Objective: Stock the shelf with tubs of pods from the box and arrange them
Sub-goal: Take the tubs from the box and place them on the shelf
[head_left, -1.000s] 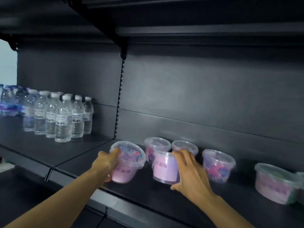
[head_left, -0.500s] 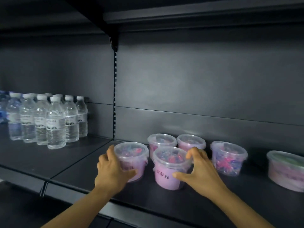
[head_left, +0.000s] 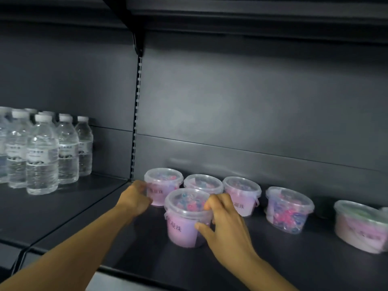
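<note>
Several clear tubs of coloured pods with pink labels stand on the dark shelf (head_left: 241,265). My left hand (head_left: 134,199) grips the leftmost back tub (head_left: 164,185), which sits against the rear near the shelf upright. My right hand (head_left: 222,225) wraps the right side of the front tub (head_left: 184,219), which stands alone nearer the shelf edge. Behind it are two more tubs (head_left: 202,183) (head_left: 241,192). Another tub (head_left: 288,208) stands to the right, and a last one (head_left: 361,225) at the far right is partly cut off.
Several water bottles (head_left: 42,154) stand on the neighbouring shelf section to the left. A slotted upright (head_left: 136,114) divides the two sections. An upper shelf (head_left: 231,15) overhangs the tubs. The back panel is dark grey.
My left hand has pushed its tub back and left, to the rear row. The front tub stays in my right hand. The camera has come closer.
</note>
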